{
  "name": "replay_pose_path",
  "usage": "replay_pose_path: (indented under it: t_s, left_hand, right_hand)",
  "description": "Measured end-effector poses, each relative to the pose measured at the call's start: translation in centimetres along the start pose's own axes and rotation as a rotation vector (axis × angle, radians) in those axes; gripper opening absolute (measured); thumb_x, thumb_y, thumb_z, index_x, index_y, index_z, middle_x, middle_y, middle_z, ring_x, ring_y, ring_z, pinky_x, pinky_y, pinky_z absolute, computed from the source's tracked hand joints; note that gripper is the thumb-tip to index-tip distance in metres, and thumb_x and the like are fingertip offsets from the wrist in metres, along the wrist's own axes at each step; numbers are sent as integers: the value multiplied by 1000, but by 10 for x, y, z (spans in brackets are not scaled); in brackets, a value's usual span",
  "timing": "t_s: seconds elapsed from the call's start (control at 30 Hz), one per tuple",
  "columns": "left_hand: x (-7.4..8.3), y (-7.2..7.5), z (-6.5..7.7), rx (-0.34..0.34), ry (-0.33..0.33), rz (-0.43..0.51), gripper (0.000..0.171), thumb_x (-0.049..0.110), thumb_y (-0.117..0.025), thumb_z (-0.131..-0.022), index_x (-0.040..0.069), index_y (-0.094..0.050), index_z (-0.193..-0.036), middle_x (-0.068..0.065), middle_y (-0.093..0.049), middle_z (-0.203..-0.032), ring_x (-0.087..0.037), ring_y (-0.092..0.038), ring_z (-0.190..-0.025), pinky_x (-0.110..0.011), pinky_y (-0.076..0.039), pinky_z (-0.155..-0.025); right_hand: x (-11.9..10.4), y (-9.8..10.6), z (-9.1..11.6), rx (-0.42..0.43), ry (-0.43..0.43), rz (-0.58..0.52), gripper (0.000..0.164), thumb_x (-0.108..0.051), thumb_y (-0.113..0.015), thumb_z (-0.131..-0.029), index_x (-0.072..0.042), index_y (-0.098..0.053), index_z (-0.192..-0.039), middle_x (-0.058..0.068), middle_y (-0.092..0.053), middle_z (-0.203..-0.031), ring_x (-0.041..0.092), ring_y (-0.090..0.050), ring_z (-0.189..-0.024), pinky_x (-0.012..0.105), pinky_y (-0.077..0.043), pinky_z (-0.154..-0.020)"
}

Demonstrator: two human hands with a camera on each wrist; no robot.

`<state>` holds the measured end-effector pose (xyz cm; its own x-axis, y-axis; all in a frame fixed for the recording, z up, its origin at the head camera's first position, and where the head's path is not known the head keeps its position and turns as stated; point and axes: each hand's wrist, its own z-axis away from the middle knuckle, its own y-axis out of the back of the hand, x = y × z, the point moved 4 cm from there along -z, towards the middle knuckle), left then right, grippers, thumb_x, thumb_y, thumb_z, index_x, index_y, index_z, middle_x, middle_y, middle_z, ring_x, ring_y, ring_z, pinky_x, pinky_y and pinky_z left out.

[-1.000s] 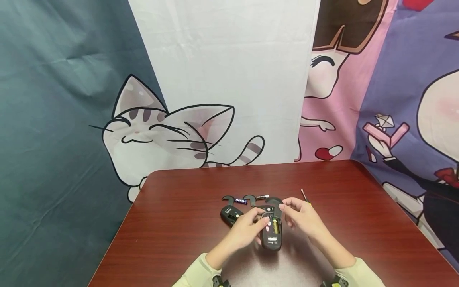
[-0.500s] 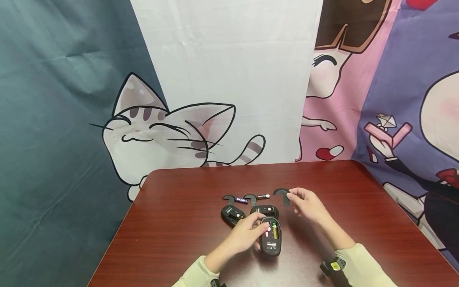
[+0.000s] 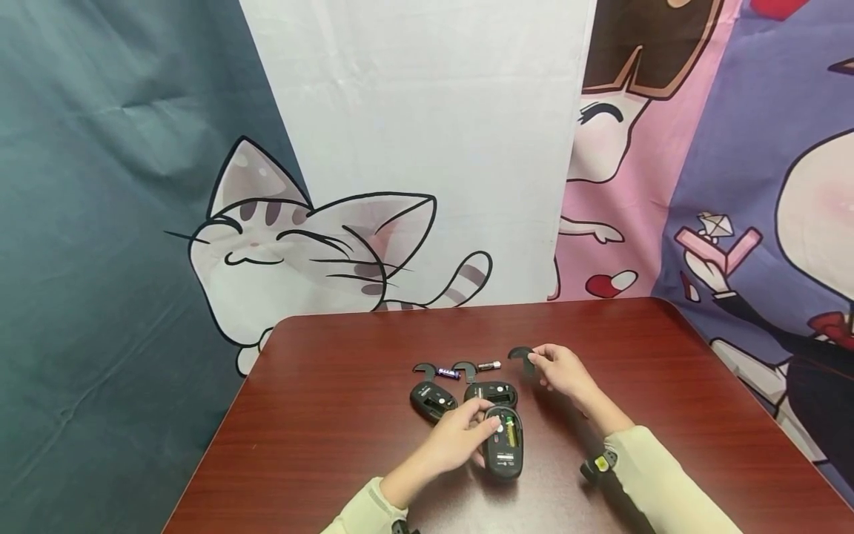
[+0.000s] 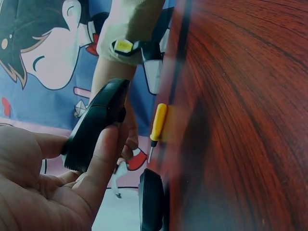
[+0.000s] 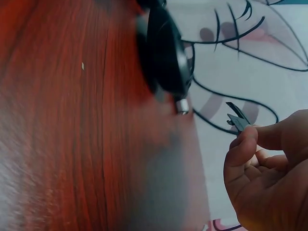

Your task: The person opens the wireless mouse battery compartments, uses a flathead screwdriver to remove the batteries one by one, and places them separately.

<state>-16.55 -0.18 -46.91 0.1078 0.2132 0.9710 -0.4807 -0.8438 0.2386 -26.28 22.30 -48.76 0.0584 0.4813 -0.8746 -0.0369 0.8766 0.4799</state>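
My left hand (image 3: pixel 460 434) grips a black computer mouse (image 3: pixel 504 456), its underside facing up in the head view. A yellow-green battery (image 3: pixel 511 432) lies in the mouse's uncovered slot. In the left wrist view the same mouse (image 4: pixel 96 120) is seen from its side, between thumb and fingers. Farther back and to the right, my right hand (image 3: pixel 563 371) pinches a dark hooked battery cover (image 3: pixel 522 354) by its edge, above the table. The right wrist view shows that cover (image 5: pixel 238 120) edge-on between thumb and forefinger.
Two more upturned mice lie behind the held one, one at left (image 3: pixel 432 400) and one in the middle (image 3: pixel 494 391). Beyond them are two covers, a blue battery (image 3: pixel 448 374) and a silver-tipped battery (image 3: pixel 490 366). A yellow-handled screwdriver (image 4: pixel 159 122) lies on the table (image 3: pixel 320 430).
My right hand has drawn the battery cover away from the held mouse, toward the back of the table. My left hand with the mouse has come slightly nearer.
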Motion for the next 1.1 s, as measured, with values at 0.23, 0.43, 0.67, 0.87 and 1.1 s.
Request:
replay_pose_path:
  t_s: [0.23,0.43,0.67,0.87,1.1]
  left_hand:
    - [0,0,0,5,4,30,35,25,-58,-92,5,-53,-120,-4,-65,-87,-14,-63,-53,-40,-57,-47]
    - [2,-1,-1,2,10,46,37,24,-59,-92,5,-52,-123,-4,-64,-88,-14,-64,-55,-40,-58,-49]
    - [2,-3,-3,-2,16,36,38,25,-60,-91,6,-52,-124,-2,-64,-90,-12,-64,-57,-38,-58,-49]
    - [4,-4,-2,-5,10,42,37,24,-61,-91,6,-52,-122,-4,-64,-91,-11,-65,-60,-35,-58,-49]
    - [5,-4,-1,6,28,49,37,24,-62,-90,7,-53,-122,-2,-65,-90,-11,-65,-60,-34,-58,-49]
  right_hand:
    - [10,-9,-22,0,11,110,23,-21,-54,-95,0,-59,-102,7,-54,-63,17,-52,-53,30,-50,-45]
    - [15,-17,-33,3,18,213,20,-19,-56,-93,0,-61,-97,6,-56,-64,15,-54,-51,28,-49,-42]
    - [17,-20,-39,48,25,382,19,-21,-58,-91,-3,-63,-93,6,-59,-66,18,-56,-54,31,-49,-48]
    - [11,-22,-41,80,61,544,21,-25,-61,-88,-5,-67,-92,11,-67,-88,32,-62,-88,59,-38,-99]
    - [8,-27,-41,83,50,583,27,-30,-65,-87,-6,-64,-100,14,-67,-96,36,-61,-95,64,-27,-104]
